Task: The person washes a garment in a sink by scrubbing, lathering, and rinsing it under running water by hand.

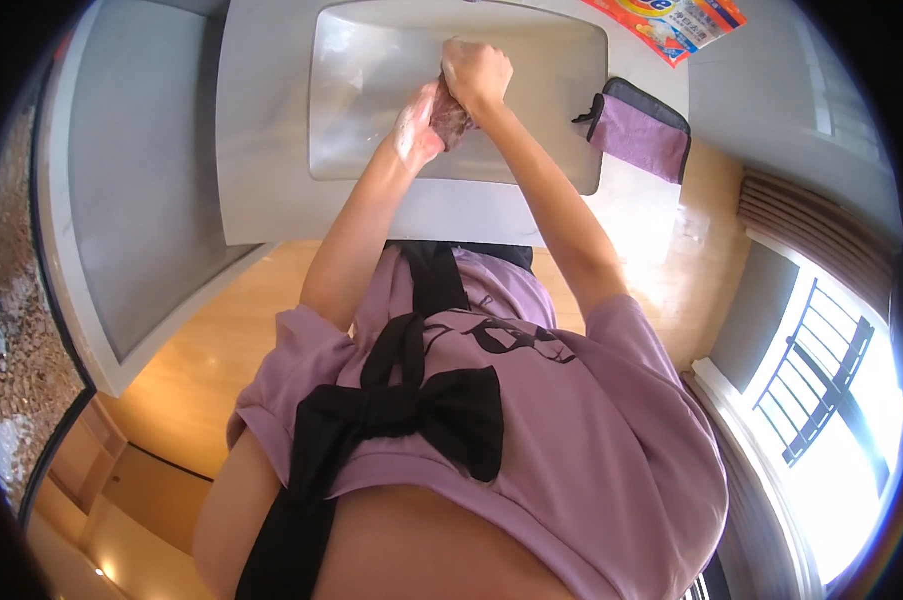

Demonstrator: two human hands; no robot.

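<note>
Both my hands are together over the sink (351, 150), a pale basin set into a light counter. My right hand (477, 75) is closed in a fist on the upper part of a bunched, dark purplish-brown wet cloth (453, 122). Against the cloth's left side is my left hand (418, 125), white suds on its palm and wrist; its fingers are partly hidden behind the cloth and the right hand. The cloth hangs down between the two hands, above the basin's bottom.
On the counter right of the sink lies a folded purple cloth item with black edging (639, 138). Beyond it is an orange and blue detergent packet (676, 28). A grey-panelled ledge (161, 180) stands at left. A window (821, 400) with a brown blind is at right.
</note>
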